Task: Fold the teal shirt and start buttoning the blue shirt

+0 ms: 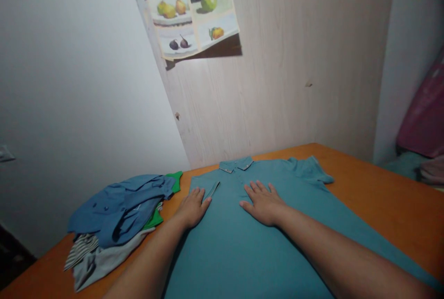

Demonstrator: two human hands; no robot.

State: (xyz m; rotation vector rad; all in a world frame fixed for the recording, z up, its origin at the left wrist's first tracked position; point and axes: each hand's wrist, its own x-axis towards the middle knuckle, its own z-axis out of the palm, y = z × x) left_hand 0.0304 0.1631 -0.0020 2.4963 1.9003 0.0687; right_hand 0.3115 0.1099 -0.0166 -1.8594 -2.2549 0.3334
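Note:
A teal polo shirt [243,243] lies spread flat on an orange-brown wooden table [374,202], collar toward the wall. My left hand [192,206] rests flat, fingers stretched out, on the shirt's left shoulder where the sleeve is folded inward. My right hand [263,202] lies flat with fingers spread on the chest just below the collar. Neither hand holds anything. The shirt's right sleeve [312,169] sticks out to the side.
A pile of clothes [118,216] sits at the table's left: a blue shirt on top, green, striped and grey pieces beneath. A wood-panel wall with a fruit picture [194,17] stands behind. Pink fabric [423,114] lies off the table to the right.

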